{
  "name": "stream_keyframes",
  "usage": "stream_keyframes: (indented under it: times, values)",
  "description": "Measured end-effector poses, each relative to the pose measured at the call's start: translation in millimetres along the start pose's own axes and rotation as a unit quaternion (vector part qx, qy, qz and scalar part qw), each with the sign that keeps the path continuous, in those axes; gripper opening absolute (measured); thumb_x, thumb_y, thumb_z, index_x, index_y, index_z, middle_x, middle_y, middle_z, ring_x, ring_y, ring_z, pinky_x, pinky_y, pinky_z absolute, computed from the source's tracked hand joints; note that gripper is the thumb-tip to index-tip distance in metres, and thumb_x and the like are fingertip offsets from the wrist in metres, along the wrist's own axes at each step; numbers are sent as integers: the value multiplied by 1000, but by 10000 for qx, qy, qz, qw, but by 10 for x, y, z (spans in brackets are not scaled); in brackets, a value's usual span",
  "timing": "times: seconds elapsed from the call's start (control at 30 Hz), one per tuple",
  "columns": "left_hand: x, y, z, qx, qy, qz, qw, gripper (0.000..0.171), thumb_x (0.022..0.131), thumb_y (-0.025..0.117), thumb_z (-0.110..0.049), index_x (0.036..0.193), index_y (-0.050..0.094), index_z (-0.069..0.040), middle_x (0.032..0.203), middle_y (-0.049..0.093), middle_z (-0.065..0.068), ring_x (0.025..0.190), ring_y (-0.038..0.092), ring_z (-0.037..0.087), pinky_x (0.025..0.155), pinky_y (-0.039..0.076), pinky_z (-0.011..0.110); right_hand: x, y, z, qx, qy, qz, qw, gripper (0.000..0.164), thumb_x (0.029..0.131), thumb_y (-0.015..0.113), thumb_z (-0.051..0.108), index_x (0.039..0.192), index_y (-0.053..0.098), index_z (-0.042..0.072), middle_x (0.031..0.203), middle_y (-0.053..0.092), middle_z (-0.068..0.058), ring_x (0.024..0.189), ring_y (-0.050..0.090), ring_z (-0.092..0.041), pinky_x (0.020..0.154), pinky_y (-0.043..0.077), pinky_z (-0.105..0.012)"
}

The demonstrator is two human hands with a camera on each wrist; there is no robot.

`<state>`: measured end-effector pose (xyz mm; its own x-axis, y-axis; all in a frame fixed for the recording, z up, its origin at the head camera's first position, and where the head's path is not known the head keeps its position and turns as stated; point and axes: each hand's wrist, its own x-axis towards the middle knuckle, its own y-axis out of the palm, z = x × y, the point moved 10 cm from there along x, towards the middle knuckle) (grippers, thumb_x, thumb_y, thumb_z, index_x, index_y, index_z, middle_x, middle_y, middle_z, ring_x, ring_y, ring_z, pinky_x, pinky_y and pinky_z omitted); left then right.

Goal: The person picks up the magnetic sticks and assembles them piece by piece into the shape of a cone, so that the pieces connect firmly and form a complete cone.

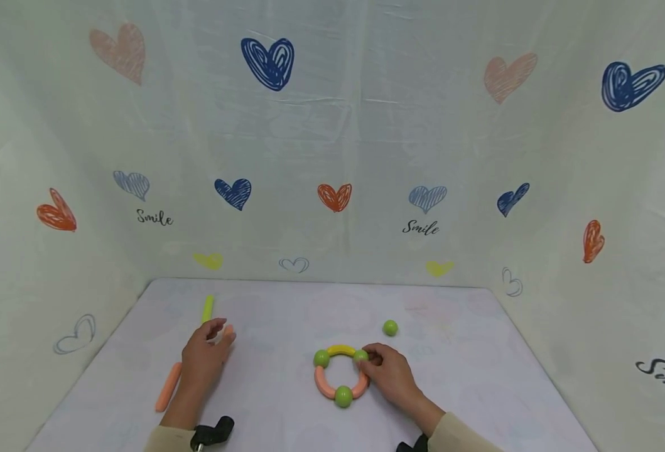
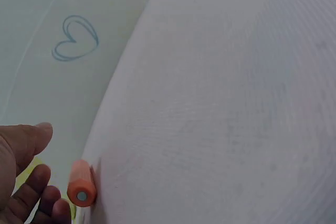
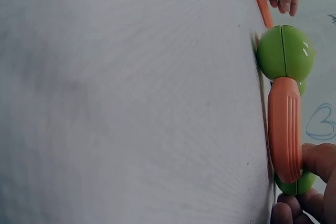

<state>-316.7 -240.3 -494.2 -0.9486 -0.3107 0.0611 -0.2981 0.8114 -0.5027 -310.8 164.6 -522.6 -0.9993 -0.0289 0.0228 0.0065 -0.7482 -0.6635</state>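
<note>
A ring of curved rods lies on the table: a yellow rod point(image 1: 341, 349) at the far side, an orange rod point(image 1: 323, 384) on the left, another orange rod point(image 3: 285, 129) on the right. Green balls join them, including the near ball point(image 1: 343, 397). My right hand point(image 1: 395, 378) pinches the right-hand green ball point(image 1: 361, 356) between thumb and fingers. My left hand point(image 1: 203, 358) hovers with thumb and fingers apart, close to an orange stick point(image 2: 81, 184) with a metal-looking end. A yellow-green stick point(image 1: 208, 307) lies just beyond that hand, partly covered by it.
One loose green ball point(image 1: 390, 328) lies beyond the ring to the right. Another orange stick point(image 1: 168, 387) rests left of my left forearm. The white table point(image 1: 275, 314) meets a curtain point(image 1: 366, 144) printed with hearts at the back and sides.
</note>
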Motion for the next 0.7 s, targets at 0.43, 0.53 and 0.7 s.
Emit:
stream_keyframes:
  times: [0.43,0.53,0.7]
  values:
    - [56,133,51,879,372,315,9949,48,98,69,-9,143,57,0,127,70,21,115,65,38,92,54,49,5,1,-43,-40,-62,-49,10000,32,92,79,27,118,74,7,98,70,2,86,60,-10,73,50,-26]
    - [62,192,10,979,600,619,9915,40,102,67,-9,140,60,-1,126,72,20,118,66,40,95,55,53,5,-3,-48,-31,-95,-53,9999,32,92,79,27,117,74,8,98,70,2,85,59,-10,72,49,-25]
    - [75,235,11,1430,800,760,9836,39,100,69,-15,136,65,-1,128,72,21,117,65,44,95,51,60,14,10,-46,-3,-129,-13,9999,33,92,80,28,117,74,7,99,71,2,86,60,-10,73,50,-25]
